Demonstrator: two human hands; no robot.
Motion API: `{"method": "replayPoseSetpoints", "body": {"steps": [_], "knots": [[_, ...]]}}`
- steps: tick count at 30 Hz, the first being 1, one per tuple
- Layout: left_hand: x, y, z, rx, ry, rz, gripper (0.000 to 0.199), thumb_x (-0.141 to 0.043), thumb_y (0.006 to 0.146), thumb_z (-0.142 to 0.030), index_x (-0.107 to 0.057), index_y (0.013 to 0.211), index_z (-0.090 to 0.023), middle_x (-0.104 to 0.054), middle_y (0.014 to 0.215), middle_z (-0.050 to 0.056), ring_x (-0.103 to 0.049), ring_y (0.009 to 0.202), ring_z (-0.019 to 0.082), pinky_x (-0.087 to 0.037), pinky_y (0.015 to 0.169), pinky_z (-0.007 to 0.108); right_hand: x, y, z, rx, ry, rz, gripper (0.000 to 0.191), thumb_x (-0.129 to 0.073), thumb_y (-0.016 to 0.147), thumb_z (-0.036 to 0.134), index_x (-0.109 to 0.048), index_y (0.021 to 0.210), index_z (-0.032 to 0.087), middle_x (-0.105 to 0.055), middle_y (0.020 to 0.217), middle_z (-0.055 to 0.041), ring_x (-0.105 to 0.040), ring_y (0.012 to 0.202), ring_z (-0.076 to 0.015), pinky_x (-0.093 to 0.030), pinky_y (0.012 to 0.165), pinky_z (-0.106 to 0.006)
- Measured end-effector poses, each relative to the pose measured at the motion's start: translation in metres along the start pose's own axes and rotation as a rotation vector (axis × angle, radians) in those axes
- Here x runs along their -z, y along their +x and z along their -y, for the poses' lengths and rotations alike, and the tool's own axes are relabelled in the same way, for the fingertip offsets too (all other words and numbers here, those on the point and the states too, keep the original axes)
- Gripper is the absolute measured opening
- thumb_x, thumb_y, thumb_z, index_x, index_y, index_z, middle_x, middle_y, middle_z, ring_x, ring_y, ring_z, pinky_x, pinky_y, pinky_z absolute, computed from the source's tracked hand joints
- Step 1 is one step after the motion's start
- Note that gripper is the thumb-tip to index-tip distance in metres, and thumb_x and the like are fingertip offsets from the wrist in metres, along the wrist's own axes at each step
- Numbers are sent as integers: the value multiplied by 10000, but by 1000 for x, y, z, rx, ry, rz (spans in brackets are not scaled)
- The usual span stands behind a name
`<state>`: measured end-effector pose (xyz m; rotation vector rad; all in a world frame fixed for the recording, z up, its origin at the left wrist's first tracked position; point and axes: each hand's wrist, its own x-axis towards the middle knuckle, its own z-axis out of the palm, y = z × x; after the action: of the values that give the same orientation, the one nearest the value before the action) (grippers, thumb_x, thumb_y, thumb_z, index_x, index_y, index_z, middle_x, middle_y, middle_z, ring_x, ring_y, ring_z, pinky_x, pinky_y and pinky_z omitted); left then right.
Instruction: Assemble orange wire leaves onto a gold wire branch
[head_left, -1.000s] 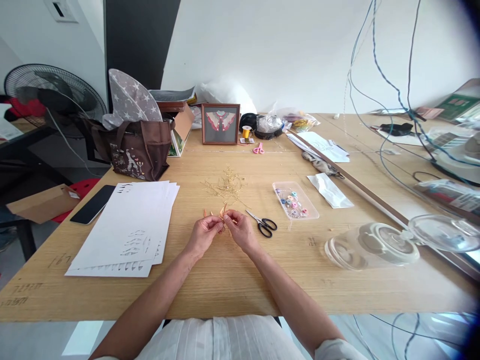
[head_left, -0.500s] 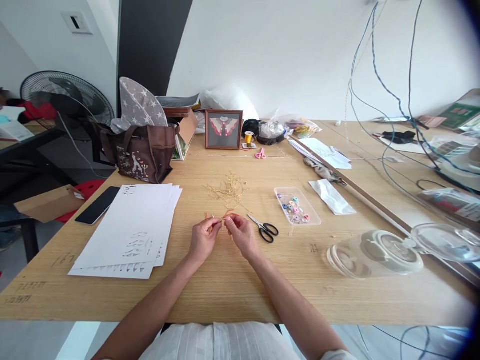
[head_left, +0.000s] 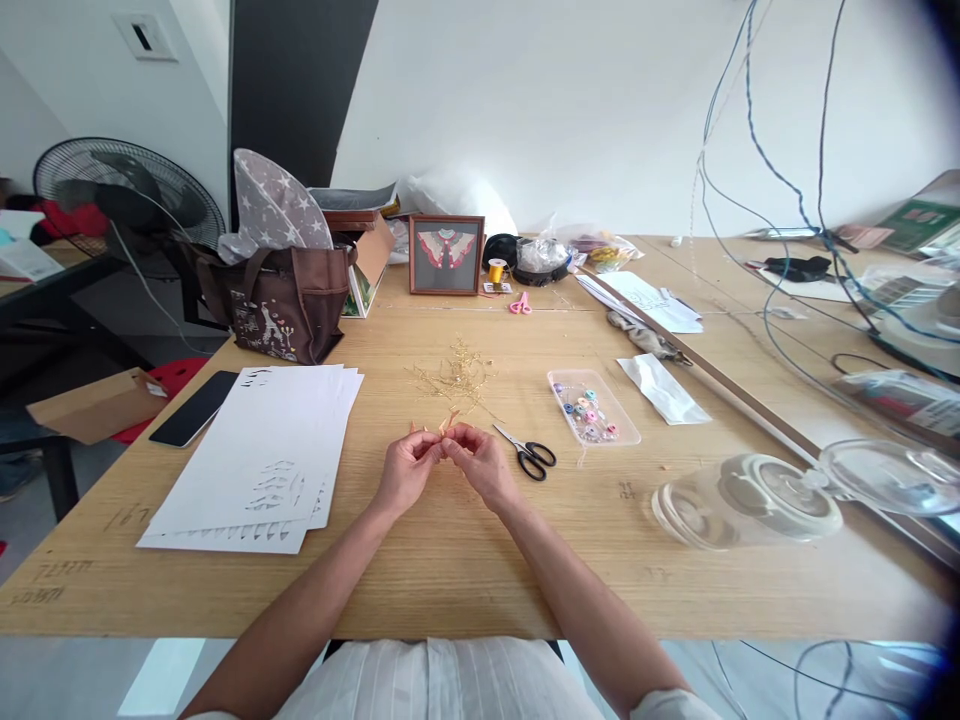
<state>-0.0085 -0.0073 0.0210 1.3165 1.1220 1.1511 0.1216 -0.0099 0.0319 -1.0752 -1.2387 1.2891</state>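
My left hand (head_left: 409,465) and my right hand (head_left: 480,462) meet over the wooden table, fingertips pinched together on a small orange piece (head_left: 448,422). Most of that piece is hidden by the fingers; a thin tip sticks up between them. Small orange bits (head_left: 415,428) lie just behind my left hand. Behind both hands spreads a loose tangle of gold wire (head_left: 459,375). Black-handled scissors (head_left: 534,458) lie right of my right hand, blades pointing up and left. Farther right, a clear plastic tray (head_left: 626,434) holds several coloured spools or beads.
White sheets (head_left: 247,440) and a black phone (head_left: 193,408) lie at left. Behind stand a brown bag (head_left: 289,300), a framed butterfly-shaped piece (head_left: 447,255), a yellow spool (head_left: 496,271) and pink scissors (head_left: 520,303). A clear jar (head_left: 742,500) lies at right.
The fingertips have drawn closer together around the orange piece, and its visible part now points upward instead of lying across the right fingers. The view has shifted slightly.
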Motion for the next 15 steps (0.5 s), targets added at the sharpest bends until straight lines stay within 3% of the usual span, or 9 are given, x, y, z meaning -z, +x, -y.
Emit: {"method": "replayPoseSetpoints", "body": {"steps": [4, 11, 15], "knots": [[1, 0, -3, 114, -141, 67, 261, -678, 674, -358, -660, 788, -124, -628, 683, 30, -543, 640, 124, -433, 643, 250, 2, 1, -4, 15, -15, 17, 226, -613, 720, 384, -572, 689, 163, -583, 610, 8, -546, 571, -118, -428, 564, -235], [8, 0, -8, 521, -682, 343, 176, -660, 711, -305, -636, 766, -140, -544, 655, 27, -492, 595, 97, -359, 536, 225, 1, 0, -2, -124, 312, 98, 279, -636, 707, 427, -551, 712, 162, -565, 576, 13, -512, 488, -101, -439, 508, -242], [8, 0, -9, 637, -836, 422, 133, -640, 734, -276, -610, 754, -148, -487, 629, 9, -465, 581, 85, -347, 525, 215, 1, 0, 0, -173, 404, 74, 280, -699, 644, 392, -549, 679, 159, -566, 617, 15, -506, 518, -85, -437, 538, -227]]}}
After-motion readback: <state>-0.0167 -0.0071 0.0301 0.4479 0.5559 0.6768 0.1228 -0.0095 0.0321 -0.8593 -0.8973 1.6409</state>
